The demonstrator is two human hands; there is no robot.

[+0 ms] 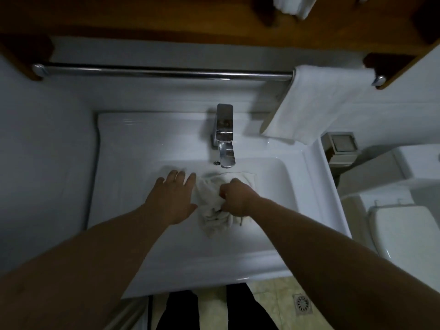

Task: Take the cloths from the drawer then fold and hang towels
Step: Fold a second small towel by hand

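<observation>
A crumpled white cloth [212,208] lies in the white sink basin [273,186], just below the tap. My right hand [238,198] is closed around a bunch of this cloth at its middle. My left hand [172,198] lies flat with fingers spread on the cloth's left part, pressing it against the basin. A folded white towel [316,103] hangs over the right end of the chrome rail [154,72] above the sink. The drawer is out of sight.
A chrome tap [225,136] stands at the back of the basin. More folded white towels [295,5] sit on the wooden shelf [166,20] above. A toilet [404,222] stands to the right, with a small box [341,146] beside the sink. A floor drain [302,303] shows below.
</observation>
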